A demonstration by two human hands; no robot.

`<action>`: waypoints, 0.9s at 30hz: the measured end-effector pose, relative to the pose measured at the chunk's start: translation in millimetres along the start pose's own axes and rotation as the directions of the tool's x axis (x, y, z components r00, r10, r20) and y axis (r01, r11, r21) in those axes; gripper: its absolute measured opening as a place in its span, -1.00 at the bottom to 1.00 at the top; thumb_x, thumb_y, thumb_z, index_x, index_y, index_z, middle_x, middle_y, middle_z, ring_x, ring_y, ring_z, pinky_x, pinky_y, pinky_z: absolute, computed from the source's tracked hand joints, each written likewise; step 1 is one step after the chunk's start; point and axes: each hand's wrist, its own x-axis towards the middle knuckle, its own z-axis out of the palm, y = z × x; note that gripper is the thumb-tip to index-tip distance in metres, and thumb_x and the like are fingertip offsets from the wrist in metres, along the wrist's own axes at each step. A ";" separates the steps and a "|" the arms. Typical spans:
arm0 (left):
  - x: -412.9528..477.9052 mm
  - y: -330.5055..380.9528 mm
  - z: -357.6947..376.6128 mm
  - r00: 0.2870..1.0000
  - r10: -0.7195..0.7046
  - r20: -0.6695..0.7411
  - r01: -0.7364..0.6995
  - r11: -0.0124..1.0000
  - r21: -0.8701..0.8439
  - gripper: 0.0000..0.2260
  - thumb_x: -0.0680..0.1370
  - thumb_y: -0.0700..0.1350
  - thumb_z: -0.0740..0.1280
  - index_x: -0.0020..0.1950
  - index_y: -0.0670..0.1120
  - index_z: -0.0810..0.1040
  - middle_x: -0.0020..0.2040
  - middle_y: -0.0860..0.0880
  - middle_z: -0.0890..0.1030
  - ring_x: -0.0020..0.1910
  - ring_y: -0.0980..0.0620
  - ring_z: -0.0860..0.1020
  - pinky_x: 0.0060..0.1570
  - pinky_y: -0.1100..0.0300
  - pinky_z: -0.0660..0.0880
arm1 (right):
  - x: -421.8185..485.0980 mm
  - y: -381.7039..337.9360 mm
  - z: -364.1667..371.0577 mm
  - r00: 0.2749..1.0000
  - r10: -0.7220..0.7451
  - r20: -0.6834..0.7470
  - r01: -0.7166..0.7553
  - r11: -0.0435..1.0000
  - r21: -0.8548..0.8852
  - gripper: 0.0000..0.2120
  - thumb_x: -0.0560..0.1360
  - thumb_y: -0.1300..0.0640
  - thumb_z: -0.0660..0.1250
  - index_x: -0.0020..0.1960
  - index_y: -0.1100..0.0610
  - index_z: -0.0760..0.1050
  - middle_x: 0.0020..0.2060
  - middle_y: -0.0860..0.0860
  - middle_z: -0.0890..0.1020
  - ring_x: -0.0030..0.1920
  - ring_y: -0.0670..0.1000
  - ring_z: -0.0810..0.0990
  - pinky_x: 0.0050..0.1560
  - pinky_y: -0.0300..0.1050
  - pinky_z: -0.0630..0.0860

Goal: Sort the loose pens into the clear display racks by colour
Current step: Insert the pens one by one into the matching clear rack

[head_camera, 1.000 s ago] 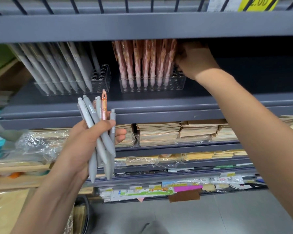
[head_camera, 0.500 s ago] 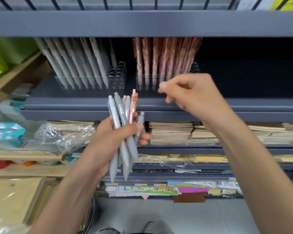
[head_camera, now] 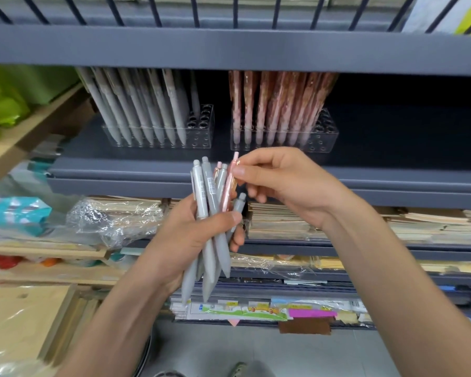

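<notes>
While my left hand (head_camera: 185, 240) gripped the bundle of loose pens (head_camera: 201, 197) upright in front of the shelf edge (head_camera: 392, 183), my right hand (head_camera: 291, 183) pinched the top of one pink pen (head_camera: 231, 180) between thumb and forefinger, the other fingers curled loosely beneath. That pen stood among the rest of the bundle, not yet drawn out. Most of what I held was grey (five or so, though I could not count them surely where they overlapped), and a second pink pen (head_camera: 217, 171) peeped out behind them. On the shelf above, the grey rack (head_camera: 204, 131) at the left was filled across most of its rows, with open holes at its right end. The pink rack (head_camera: 325, 134) beside it was likewise well stocked, with bare holes at its right end too. I judged the sorting far along but not finished. The whole handful was left to place, the pinks into the right rack and the greys into the left, and both had room.
</notes>
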 end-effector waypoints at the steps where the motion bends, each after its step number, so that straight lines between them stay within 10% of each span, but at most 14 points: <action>1: 1.0 0.6 -0.3 1.000 -0.003 -0.005 0.003 1.000 -0.009 -0.85 0.45 -0.28 0.44 -0.02 -0.16 0.55 -0.32 -0.14 0.59 -0.37 -0.08 0.59 -0.33 0.14 0.58 | -0.1 1.7 0.1 1.000 -0.005 0.002 0.004 0.998 0.062 -0.81 0.51 0.18 0.41 0.06 0.28 0.63 -0.15 0.09 0.66 -0.25 -0.05 0.56 -0.28 -0.24 0.51; 9: 9.2 -3.0 6.4 0.996 -0.078 -0.040 0.076 0.996 -0.041 -0.86 0.58 -0.28 0.33 0.13 -0.23 0.52 -0.27 -0.07 0.58 -0.41 -0.04 0.54 -0.36 0.15 0.54 | -3.1 5.0 -3.4 0.970 -0.064 -0.233 0.123 0.960 0.250 -0.82 0.62 0.17 0.26 0.08 0.27 0.53 -0.11 0.13 0.70 -0.19 0.04 0.66 -0.19 -0.16 0.59; 13: 10.3 -8.9 9.2 0.992 -0.118 -0.053 0.113 0.990 -0.078 -0.86 0.60 -0.29 0.31 0.14 -0.18 0.57 -0.25 -0.08 0.56 -0.43 -0.03 0.49 -0.39 0.15 0.51 | -8.4 -0.2 -27.4 0.836 -0.121 -0.536 0.321 0.899 0.297 -0.90 0.62 0.28 0.18 0.03 0.23 0.47 -0.16 0.17 0.67 -0.20 0.10 0.68 -0.18 -0.10 0.60; 21: 18.1 -9.0 9.1 0.990 -0.104 -0.090 0.093 0.988 -0.126 -0.91 0.53 -0.24 0.40 0.02 -0.15 0.58 -0.25 -0.09 0.56 -0.39 -0.05 0.52 -0.38 0.14 0.51 | -24.2 -4.0 -86.8 0.344 -0.399 -0.850 0.541 0.824 -0.167 -0.95 0.56 0.19 0.26 0.02 0.10 0.42 -0.20 -0.10 0.66 -0.13 0.09 0.69 -0.06 0.01 0.64; 27: 19.6 -6.9 15.2 0.992 -0.093 -0.084 0.082 0.989 -0.125 -0.71 0.41 -0.16 0.46 0.11 -0.15 0.59 -0.27 -0.07 0.61 -0.39 -0.06 0.57 -0.29 0.10 0.60 | -10.4 2.9 -98.2 0.348 -0.580 -0.736 0.339 0.810 -0.478 -0.89 0.55 0.05 0.28 0.07 -0.04 0.42 -0.10 -0.05 0.67 -0.07 0.06 0.68 0.02 0.18 0.59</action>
